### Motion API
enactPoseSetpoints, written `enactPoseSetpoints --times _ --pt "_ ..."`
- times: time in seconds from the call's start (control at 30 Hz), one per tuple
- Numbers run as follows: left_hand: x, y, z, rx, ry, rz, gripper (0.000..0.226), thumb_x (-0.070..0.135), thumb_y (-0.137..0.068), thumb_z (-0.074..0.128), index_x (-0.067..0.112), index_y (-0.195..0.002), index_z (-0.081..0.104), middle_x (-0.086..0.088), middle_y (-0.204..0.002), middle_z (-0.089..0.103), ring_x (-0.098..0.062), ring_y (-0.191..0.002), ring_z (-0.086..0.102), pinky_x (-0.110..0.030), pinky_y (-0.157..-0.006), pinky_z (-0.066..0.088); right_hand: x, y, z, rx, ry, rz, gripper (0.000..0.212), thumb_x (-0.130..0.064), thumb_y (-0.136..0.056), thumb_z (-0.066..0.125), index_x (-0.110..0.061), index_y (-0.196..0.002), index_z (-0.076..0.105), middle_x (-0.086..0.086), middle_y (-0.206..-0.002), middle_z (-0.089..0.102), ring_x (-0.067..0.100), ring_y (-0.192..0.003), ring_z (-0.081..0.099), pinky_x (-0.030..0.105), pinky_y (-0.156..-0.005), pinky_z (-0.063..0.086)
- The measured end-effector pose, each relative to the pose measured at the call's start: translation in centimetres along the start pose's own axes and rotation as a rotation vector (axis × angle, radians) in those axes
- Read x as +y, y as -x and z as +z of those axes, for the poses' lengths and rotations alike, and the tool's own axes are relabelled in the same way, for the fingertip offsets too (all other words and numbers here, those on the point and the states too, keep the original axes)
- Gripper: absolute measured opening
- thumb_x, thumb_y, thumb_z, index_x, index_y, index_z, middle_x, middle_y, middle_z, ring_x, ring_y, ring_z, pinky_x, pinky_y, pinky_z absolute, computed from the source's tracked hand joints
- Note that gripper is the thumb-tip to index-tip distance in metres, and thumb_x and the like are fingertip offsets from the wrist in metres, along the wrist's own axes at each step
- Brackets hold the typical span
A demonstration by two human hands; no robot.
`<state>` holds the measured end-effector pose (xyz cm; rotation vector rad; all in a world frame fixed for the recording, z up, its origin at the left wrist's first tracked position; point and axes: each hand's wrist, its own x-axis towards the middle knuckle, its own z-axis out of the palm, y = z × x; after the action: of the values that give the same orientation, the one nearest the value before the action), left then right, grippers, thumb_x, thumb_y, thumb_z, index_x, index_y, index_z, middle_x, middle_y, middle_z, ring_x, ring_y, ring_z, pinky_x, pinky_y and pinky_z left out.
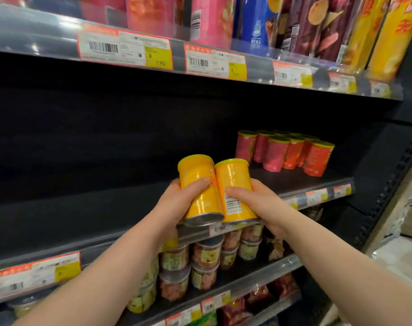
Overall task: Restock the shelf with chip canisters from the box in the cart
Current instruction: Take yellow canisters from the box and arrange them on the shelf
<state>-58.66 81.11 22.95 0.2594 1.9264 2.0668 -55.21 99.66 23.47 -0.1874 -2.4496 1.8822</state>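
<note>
a dark shop shelving bay (388, 184) fills the view. its middle shelf (106, 208) shows dark deck across the left and centre. above it, tall canisters (306, 24) in pink, blue, purple and yellow stand behind a rail of price labels (125, 47). below it, stacked snack cups (200, 262) with clear lids sit on the next shelf down. a block of red and pink short canisters (285, 152) stands upright at the right rear of the middle shelf.

both arms reach in from the lower edge. the left hand (176, 203) grips the left yellow canister (195, 182), thumb laid across its front and fingers curled out of sight behind. the right hand (264, 203) grips the right yellow canister (235, 184) in the same way, thumb beside the barcode. the two canisters touch along their sides.

key relation: each long axis runs near vertical, with the lid up and tipped away from the person and the metal base down towards the camera. the left one leans slightly left. the bases hang at the front rail of the middle shelf, not yet on the deck. the deck lies just beyond the fingertips. the red block lies further back and to the right, nearer the right hand. judged step: carry both forward over the rail and set them down base first. the cart and box are not in view.
</note>
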Motion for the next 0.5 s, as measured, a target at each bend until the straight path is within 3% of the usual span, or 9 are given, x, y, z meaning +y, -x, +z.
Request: enactPoseSetpoints --times 0.07,0.2,0.33,0.5 --pt "0.2 -0.8 0.2 0.046 0.023 0.010 0.065 0.050 -0.073 0.071 0.027 -0.126 0.042 -0.006 -0.110 0.066 -0.024 -0.091 0.069 -0.037 -0.073 0.055 0.0 -1.7 -0.5 -0.013 0.016 -0.006 0.088 -0.057 -0.053 0.079 -0.023 -0.128 0.051 0.000 -0.111 0.070 0.019 -0.097 0.070 0.045 -0.091 0.053" --pt "0.5 -2.7 0.6 0.140 0.003 0.055 0.067 0.050 -0.067 0.073 0.030 -0.124 0.042 -0.002 -0.110 0.065 -0.022 -0.093 0.067 -0.037 -0.077 0.054 -0.3 -5.2 -1.9 -0.020 -0.023 -0.024 0.055 -0.035 -0.078 0.075 -0.019 -0.125 0.051 0.003 -0.108 0.070 0.020 -0.094 0.070 0.038 -0.085 0.055" --pt "1.1 -4.6 1.5 0.220 0.028 0.087 0.058 0.041 -0.075 0.072 0.030 -0.124 0.041 0.001 -0.109 0.062 -0.019 -0.095 0.064 -0.032 -0.071 0.051 -0.6 -8.9 -3.2 0.027 0.015 -0.066 0.051 -0.026 -0.079 0.075 -0.020 -0.121 0.047 0.004 -0.114 0.064 0.023 -0.102 0.064 0.040 -0.091 0.052" --pt "1.4 -6.8 2.6 0.297 -0.057 0.109 0.067 0.038 -0.077 0.073 0.027 -0.133 0.037 0.000 -0.116 0.058 -0.023 -0.103 0.060 -0.042 -0.090 0.049 -0.4 -13.1 -4.9 0.067 0.079 -0.097 0.055 -0.016 -0.077 0.077 -0.018 -0.121 0.043 0.005 -0.117 0.059 0.022 -0.103 0.059 0.033 -0.082 0.047"
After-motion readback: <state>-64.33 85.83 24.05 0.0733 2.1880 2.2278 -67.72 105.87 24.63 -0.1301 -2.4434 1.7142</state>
